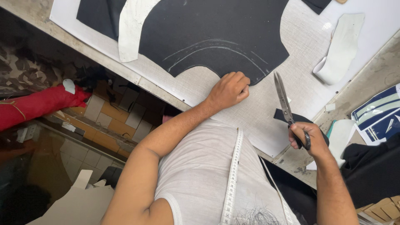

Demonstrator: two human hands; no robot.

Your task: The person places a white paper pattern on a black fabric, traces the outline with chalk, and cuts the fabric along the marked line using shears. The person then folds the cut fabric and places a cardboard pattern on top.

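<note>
White worktop (291, 37) is carrying the chalk-marked black cloth (216, 33), whose near edge the left hand (228, 89) is pinching shut, while the right hand (307, 139) is gripping closed scissors (284, 100) just beside; loosening that pinch could be skewing the cut.

Left hand (228, 89) pinches the edge of the chalk-marked black fabric (216, 35) on the table (291, 41); right hand (307, 138) grips closed scissors (283, 100), blades just beside it.

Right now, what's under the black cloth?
The black cloth lies on a pale sheet covering the table. A white paper pattern lies over it. Anything beneath the cloth is hidden.
</note>
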